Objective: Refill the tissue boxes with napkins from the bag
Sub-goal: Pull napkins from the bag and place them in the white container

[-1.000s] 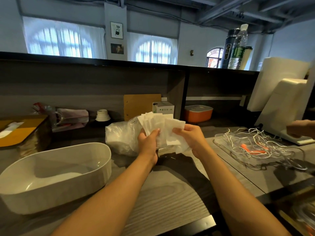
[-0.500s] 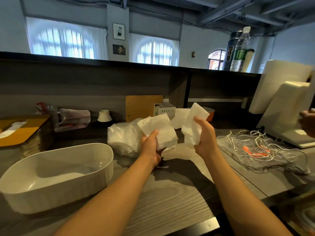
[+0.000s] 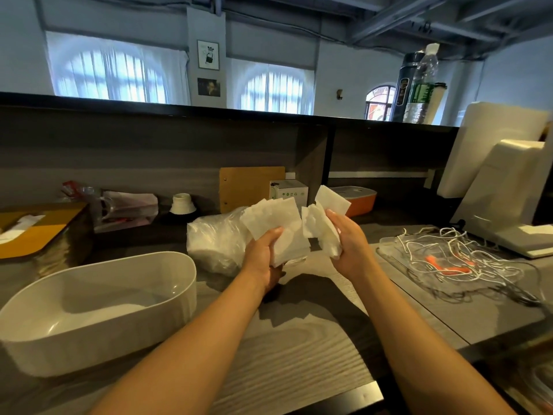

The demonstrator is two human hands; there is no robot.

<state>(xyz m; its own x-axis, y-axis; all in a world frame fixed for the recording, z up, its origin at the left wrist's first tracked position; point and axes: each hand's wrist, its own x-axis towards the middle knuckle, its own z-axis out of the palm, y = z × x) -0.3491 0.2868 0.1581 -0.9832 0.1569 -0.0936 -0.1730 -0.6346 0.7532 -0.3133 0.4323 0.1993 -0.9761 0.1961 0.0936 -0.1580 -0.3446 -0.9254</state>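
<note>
My left hand [image 3: 264,256] grips a fanned stack of white napkins [image 3: 276,224] above the counter. My right hand [image 3: 348,244] holds a second, smaller bunch of napkins [image 3: 321,226] just to the right, the two bunches nearly touching. Behind them lies the clear plastic bag [image 3: 217,242] with more napkins inside. An open white oval tissue box [image 3: 98,310] with nothing in it stands at the left on the grey wooden counter [image 3: 284,354]. A wooden lid with a tissue slot [image 3: 33,227] rests on another box at the far left.
A clear tray of tangled white cords [image 3: 457,259] sits at the right. A white terminal [image 3: 508,187] stands at the far right. An orange container [image 3: 357,199], a small white carton [image 3: 288,191] and a wooden board [image 3: 251,187] line the back shelf.
The single napkin stack was split between my hands. My right hand lifted its bunch away to the right, then brought it back down close to the left hand's stack.
</note>
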